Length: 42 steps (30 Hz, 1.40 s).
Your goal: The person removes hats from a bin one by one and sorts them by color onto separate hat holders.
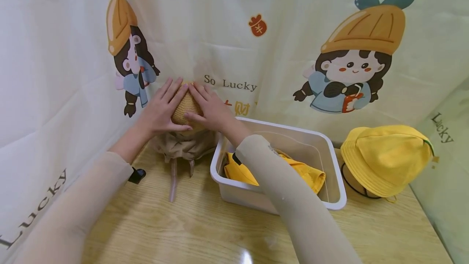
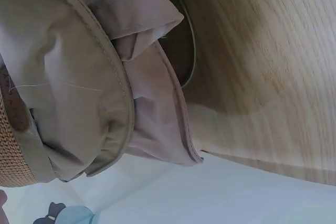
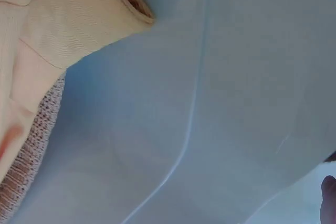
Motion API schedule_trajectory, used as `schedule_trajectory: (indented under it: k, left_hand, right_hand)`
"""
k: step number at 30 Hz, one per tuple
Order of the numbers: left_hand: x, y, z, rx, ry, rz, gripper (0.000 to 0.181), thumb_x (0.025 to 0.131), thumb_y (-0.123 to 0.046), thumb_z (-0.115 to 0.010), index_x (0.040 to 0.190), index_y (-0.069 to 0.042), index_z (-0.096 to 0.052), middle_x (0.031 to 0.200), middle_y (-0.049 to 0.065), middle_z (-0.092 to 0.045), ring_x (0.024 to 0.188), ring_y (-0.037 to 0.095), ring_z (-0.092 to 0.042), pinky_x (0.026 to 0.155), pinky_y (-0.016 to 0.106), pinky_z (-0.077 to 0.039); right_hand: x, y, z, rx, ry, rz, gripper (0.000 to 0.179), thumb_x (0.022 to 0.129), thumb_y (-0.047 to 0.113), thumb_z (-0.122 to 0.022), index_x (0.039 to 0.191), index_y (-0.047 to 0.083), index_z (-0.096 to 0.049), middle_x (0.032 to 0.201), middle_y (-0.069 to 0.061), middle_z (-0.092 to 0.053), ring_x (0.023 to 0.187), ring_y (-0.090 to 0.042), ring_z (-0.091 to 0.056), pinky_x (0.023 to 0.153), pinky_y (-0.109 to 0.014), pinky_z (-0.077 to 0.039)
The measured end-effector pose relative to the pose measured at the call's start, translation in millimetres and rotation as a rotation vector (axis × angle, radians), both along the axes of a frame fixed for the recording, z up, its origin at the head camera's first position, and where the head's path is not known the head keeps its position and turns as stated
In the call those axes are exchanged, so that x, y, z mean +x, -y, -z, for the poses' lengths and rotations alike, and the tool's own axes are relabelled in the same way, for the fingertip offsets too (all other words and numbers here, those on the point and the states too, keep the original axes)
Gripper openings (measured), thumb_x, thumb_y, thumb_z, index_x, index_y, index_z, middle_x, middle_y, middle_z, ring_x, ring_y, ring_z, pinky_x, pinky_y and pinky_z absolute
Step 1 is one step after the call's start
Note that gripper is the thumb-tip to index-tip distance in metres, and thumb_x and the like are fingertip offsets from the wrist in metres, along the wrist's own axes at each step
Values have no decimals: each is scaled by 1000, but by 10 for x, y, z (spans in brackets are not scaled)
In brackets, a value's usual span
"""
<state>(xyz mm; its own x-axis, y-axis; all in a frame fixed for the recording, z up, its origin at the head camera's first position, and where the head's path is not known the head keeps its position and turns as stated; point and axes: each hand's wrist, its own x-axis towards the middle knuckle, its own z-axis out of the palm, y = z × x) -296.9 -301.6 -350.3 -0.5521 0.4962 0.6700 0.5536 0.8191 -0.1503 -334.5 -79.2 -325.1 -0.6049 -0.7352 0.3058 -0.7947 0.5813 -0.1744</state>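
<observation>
My left hand [image 1: 159, 109] and right hand [image 1: 215, 111] rest on the woven straw crown [image 1: 185, 107] of a hat at the back left, fingers straight and thumbs spread. Below the crown hangs the hat's ruffled beige cloth brim [image 1: 183, 144], with a long tie [image 1: 173, 180] trailing down its front. In the left wrist view, the cloth brim [image 2: 73, 77] droops beside the straw weave [image 2: 13, 153]. A dark round-edged base [image 2: 181, 51] shows partly beneath the cloth.
A white plastic tub [image 1: 242, 203] stands under my right forearm, with yellow cloth [image 1: 239, 173] inside. The right wrist view shows knitted fabric [image 3: 39, 145] in it too. To the right, a yellow bucket hat [image 1: 392, 158] sits on a stand. Printed curtains [image 1: 293, 52] close off the wooden tabletop [image 1: 176, 231].
</observation>
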Motion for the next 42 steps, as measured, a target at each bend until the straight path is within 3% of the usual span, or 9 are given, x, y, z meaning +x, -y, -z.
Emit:
schedule_trajectory:
  k: [4, 12, 17, 24, 33, 42]
  left_hand:
    - [27, 12, 63, 8, 23, 22, 121, 76, -92, -41, 156, -2, -30, 159, 24, -30, 148, 45, -23, 118, 55, -27]
    - [16, 16, 141, 114, 141, -11, 120, 74, -90, -48, 160, -12, -21, 164, 17, -22, 151, 41, -15, 120, 55, -21]
    - [17, 30, 86, 122, 178, -11, 120, 72, -89, -53, 160, -14, -22, 164, 16, -22, 152, 41, -15, 118, 59, -24]
    - [41, 88, -17, 94, 237, -5, 127, 69, -85, -64, 161, -11, -15, 166, 13, -16, 151, 42, -15, 121, 54, -20]
    - [17, 57, 35, 102, 207, 39, 127, 69, -88, -58, 160, -8, -19, 165, 15, -18, 152, 39, -14, 122, 52, -19]
    - [66, 57, 2, 87, 254, -8, 127, 64, -57, -87, 160, -10, -18, 166, 15, -17, 152, 39, -13, 120, 56, -22]
  right_hand:
    - [35, 47, 51, 61, -66, -16, 90, 98, 64, -45, 161, 18, 0, 168, -6, -1, 155, -25, 2, 125, -35, -1]
    - [-1, 75, 119, 10, -38, -6, 92, 96, 64, -48, 161, 22, 2, 169, -2, 2, 155, -25, -3, 125, -36, -10]
    - [11, 48, 77, 18, -30, -12, 92, 97, 63, -49, 161, 20, 1, 169, -5, 1, 155, -26, 0, 125, -35, -8]
    - [111, 54, -2, 101, -125, -35, 89, 99, 62, -44, 161, 19, 2, 168, -8, 3, 154, -34, -1, 124, -43, -12]
    - [143, 19, 45, 83, -118, -50, 88, 99, 57, -48, 161, 16, -1, 168, -8, 6, 154, -31, -2, 125, -37, -6]
    - [154, -15, 16, 127, -116, -53, 86, 100, 58, -46, 161, 18, -2, 168, -7, 5, 154, -33, -4, 125, -41, -9]
